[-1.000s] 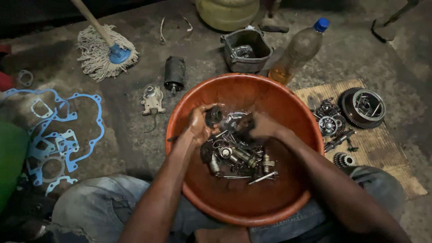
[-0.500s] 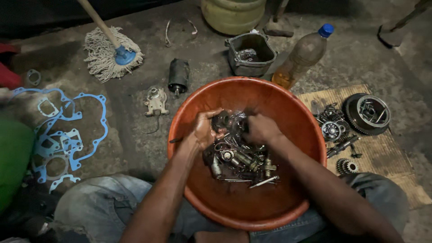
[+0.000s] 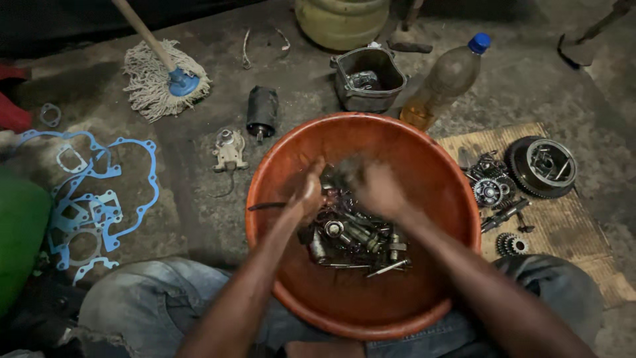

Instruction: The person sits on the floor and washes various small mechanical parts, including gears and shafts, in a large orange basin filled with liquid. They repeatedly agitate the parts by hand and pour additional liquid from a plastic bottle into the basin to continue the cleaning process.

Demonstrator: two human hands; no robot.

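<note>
Metal parts point(image 3: 354, 235) in the basin point(image 3: 424, 159) lie unmoved; both hands point(image 3: 377, 189) now blurred together, fingers' grip apparently closed, unclear.

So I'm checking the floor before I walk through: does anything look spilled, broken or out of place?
Nothing looks spilled. The plastic bottle lies on its side but is capped. The mop, blue gaskets and a gear lie loose on the floor. Both hands are in the orange basin among metal parts.
</note>
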